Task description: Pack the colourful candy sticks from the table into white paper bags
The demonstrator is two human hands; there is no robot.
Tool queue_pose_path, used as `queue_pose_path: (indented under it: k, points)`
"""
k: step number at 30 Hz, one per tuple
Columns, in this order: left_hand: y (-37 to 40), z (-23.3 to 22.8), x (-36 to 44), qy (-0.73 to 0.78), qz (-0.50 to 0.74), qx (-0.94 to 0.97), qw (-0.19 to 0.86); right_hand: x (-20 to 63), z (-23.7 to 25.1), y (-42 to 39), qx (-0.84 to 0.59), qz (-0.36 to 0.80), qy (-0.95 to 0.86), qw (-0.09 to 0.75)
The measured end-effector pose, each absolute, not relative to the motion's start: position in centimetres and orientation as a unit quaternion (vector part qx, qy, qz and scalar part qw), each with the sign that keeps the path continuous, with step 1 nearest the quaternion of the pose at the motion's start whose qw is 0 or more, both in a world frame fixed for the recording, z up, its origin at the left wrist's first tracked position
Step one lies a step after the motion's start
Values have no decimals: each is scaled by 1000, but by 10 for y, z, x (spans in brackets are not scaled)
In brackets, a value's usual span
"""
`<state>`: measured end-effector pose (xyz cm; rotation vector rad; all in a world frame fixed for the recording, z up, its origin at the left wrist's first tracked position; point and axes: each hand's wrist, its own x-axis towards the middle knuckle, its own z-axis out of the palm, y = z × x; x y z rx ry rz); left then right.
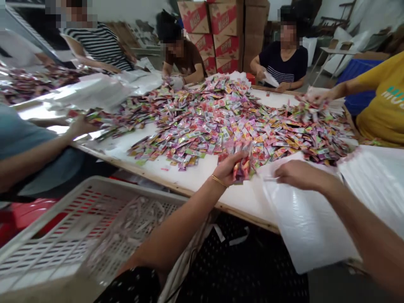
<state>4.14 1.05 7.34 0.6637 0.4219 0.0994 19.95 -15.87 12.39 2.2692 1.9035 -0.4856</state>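
My left hand [229, 169] is closed around a small bunch of colourful snack packets [242, 166], held just over the near edge of the big packet pile [217, 122]. Off to the right, my right hand [295, 173] pinches the top edge of a white plastic bag [307, 223]. The bag hangs down over the table's front edge, and its mouth lies near the packets in my left hand. Whether the bag holds anything cannot be seen.
A stack of white bags [375, 181] lies at the right. Below the wooden table edge [151, 174] stands a white plastic crate [104, 185] with clear wrapping in it. Several people sit around the table, handling packets and bags. Cartons [225, 19] are stacked behind.
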Motion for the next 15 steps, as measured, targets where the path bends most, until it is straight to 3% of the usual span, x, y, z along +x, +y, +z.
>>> queue_pose_path:
  k: [4,7,11,15]
  points:
    - [4,71,54,239,157,468,836,137,78,-126,778,-109,614,81]
    - [9,43,66,310,264,620,671,113,52,-123,784,-40,619,34]
    - [18,5,66,287,235,810,454,99,10,-131,754,120,644,-52]
    - [13,-13,57,237,181,861,413,90,-29,-138,697,232,666,-130]
